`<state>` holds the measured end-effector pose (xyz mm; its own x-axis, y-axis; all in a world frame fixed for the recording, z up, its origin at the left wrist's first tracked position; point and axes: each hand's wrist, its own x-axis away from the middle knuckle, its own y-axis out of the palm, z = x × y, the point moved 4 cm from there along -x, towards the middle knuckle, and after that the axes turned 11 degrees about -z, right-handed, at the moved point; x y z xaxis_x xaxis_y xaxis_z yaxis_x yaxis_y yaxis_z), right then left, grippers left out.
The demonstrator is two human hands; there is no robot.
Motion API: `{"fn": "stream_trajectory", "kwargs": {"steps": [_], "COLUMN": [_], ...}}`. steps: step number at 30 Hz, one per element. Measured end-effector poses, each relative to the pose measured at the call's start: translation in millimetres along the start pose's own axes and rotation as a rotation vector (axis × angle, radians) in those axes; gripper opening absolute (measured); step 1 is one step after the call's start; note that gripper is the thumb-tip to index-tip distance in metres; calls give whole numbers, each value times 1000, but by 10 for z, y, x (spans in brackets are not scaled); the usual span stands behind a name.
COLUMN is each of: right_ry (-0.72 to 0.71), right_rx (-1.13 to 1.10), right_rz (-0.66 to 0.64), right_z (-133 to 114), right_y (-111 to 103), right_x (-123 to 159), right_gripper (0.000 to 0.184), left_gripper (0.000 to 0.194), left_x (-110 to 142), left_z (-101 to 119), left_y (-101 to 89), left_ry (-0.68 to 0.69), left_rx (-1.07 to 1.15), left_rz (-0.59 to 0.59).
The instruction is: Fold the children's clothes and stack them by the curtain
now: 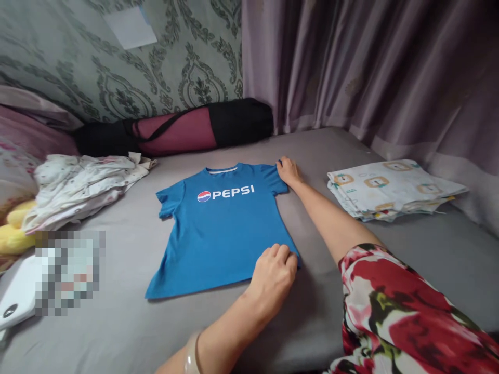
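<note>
A blue T-shirt [230, 228] with a white "PEPSI" print lies spread flat on the grey bed sheet [187, 332], its neckline pointing away from me. My left hand [275, 270], with a pale bangle [192, 356] on its wrist, is closed at the shirt's lower right corner, fingers curled over the hem. Farther off, my right hand [288, 170] grips the end of the sleeve on the right side, its fingers pinched together on the cloth. Part of the hem corner is hidden beneath my left hand.
On the right sits a folded stack of white patterned cloth [382, 187]. A heap of white clothes [86, 182] and a yellow plush [17, 228] lie at left, near a white device [25, 285] beside a blurred patch. Along the wall rests a black and maroon long bag [179, 130]; purple curtains [331, 62] hang behind.
</note>
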<state>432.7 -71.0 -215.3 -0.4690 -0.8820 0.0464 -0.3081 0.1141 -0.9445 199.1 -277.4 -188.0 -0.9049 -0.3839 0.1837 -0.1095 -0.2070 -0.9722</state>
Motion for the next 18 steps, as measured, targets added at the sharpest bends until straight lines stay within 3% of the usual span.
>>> {"fn": "stream_trajectory", "kwargs": {"steps": [12, 18], "right_ry": [-119, 21], "right_rx": [140, 115], "right_rz": [-39, 16], "right_z": [-41, -30], "right_y": [-83, -23], "right_x": [-33, -41], "right_gripper": [36, 36], "left_gripper": [9, 4], "left_x": [-60, -54], "left_z": [-33, -14], "left_y": [84, 26], "left_ry": [56, 99], "left_rx": [-5, 52], "left_rz": [90, 106]}}
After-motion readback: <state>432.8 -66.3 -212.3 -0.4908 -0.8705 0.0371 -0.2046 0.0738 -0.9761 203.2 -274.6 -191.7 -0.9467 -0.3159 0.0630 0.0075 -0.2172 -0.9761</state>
